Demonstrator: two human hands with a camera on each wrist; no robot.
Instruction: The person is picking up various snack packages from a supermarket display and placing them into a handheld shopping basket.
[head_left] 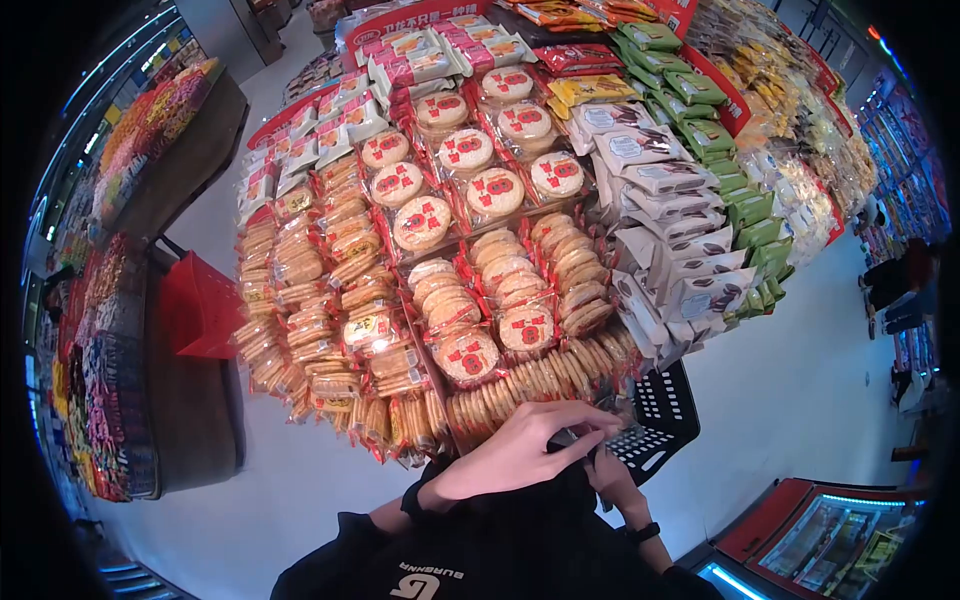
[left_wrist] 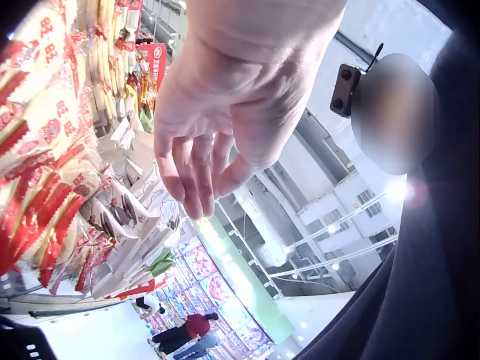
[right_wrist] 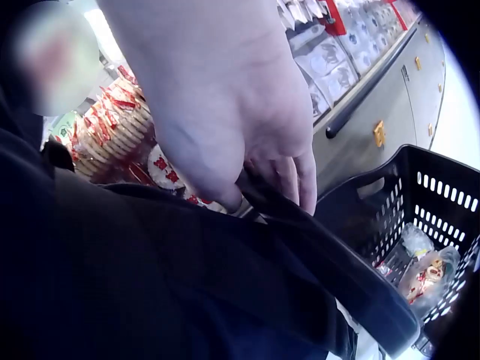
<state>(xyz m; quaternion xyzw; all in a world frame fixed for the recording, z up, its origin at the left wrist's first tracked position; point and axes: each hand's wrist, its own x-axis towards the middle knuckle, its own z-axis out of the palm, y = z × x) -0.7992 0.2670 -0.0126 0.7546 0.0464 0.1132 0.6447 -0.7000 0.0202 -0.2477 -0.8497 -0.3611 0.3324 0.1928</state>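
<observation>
My left hand (head_left: pixel 525 448) reaches across my front, just before the lower edge of a heaped snack display. Its fingers hang loosely bent with nothing between them, as the left wrist view shows of the same hand (left_wrist: pixel 217 127). Round rice crackers (head_left: pixel 495 192) in clear and red wrappers lie nearest to it. Lower and to the right, my right hand (head_left: pixel 612 480) grips the black handle (right_wrist: pixel 337 270) of a shopping basket (right_wrist: pixel 360 217). Inside that basket lie a few clear plastic bags of goods (right_wrist: pixel 431 277). The left hand overlaps part of the basket in the head view.
White packets (head_left: pixel 690 260) and green packets (head_left: pixel 755 215) cover the display's right side. A red panel (head_left: pixel 205 305) stands at left beside another goods stand (head_left: pixel 110 370). At lower right is a lit red freezer (head_left: pixel 775 515). A person in red (left_wrist: pixel 196 326) stands in the background.
</observation>
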